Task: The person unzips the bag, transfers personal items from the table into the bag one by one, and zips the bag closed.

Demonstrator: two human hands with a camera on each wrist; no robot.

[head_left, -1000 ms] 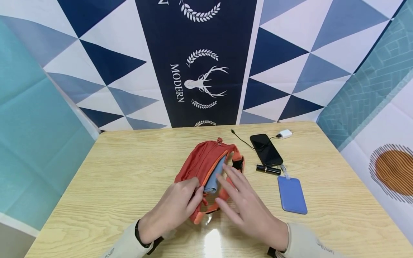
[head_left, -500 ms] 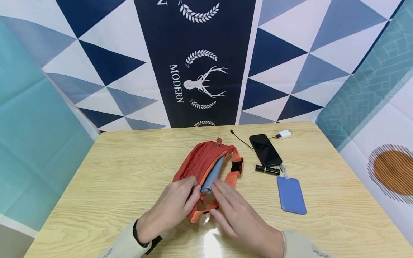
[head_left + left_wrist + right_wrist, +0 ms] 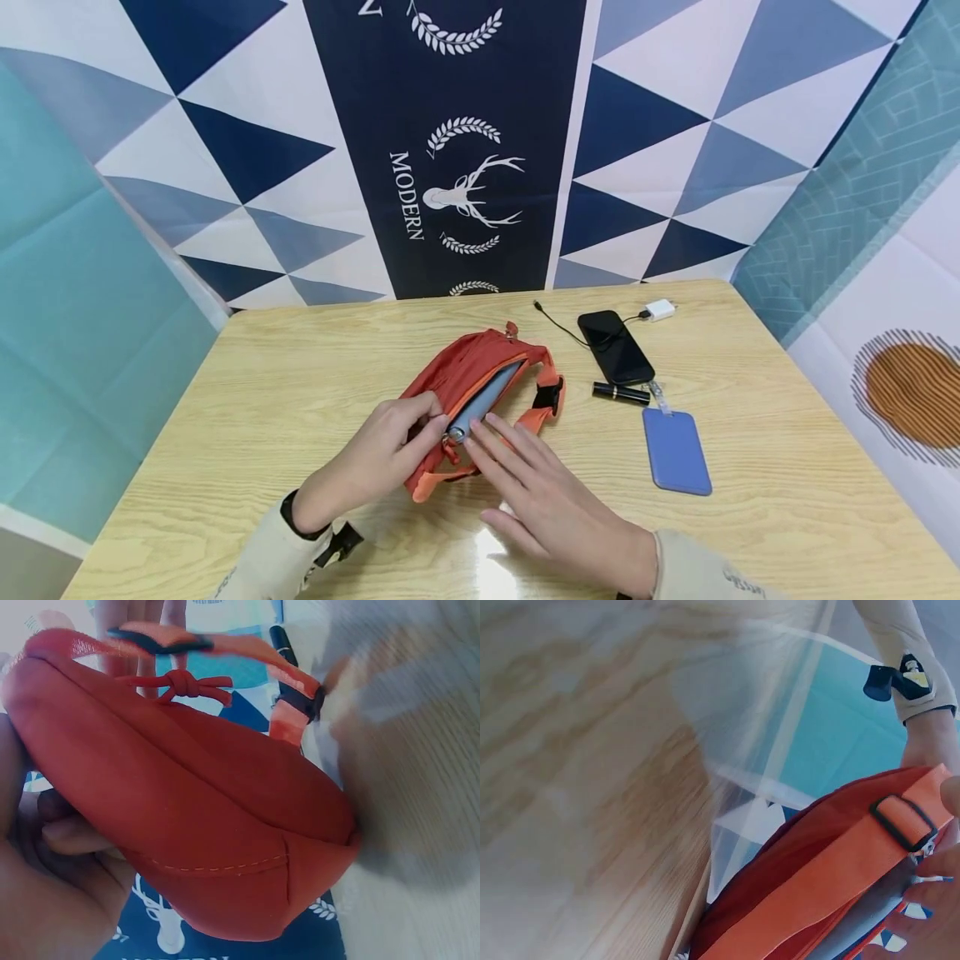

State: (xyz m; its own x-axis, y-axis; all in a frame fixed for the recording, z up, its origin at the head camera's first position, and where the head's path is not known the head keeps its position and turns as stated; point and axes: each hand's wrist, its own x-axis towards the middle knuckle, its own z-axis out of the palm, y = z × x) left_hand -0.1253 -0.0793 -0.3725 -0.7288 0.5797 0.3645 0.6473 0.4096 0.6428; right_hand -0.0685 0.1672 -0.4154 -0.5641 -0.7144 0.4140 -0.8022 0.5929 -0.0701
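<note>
A red waist bag (image 3: 453,375) lies on the wooden table, its orange-edged zip opening gaping toward the right. Inside sits a long grey-blue rolled item (image 3: 486,403), its near end showing at the opening. My left hand (image 3: 378,446) pinches the bag's near edge between thumb and fingers; in the left wrist view the hand (image 3: 60,877) is at the bag's side. The straight fingers of my right hand (image 3: 551,504) lie against the near end of the rolled item. An orange strap (image 3: 817,889) with a black buckle (image 3: 548,396) loops along the bag's right side.
To the right lie a black phone (image 3: 621,350), a black cable (image 3: 558,322) plugged into a white charger (image 3: 660,310), a small black tube (image 3: 621,394) and a blue card holder (image 3: 677,454). A patterned cloth (image 3: 300,158) rises behind the table's back edge.
The rolled item has sunk deeper into the bag. My left hand has drawn the bag's near end left, and my right fingers have come in against the item.
</note>
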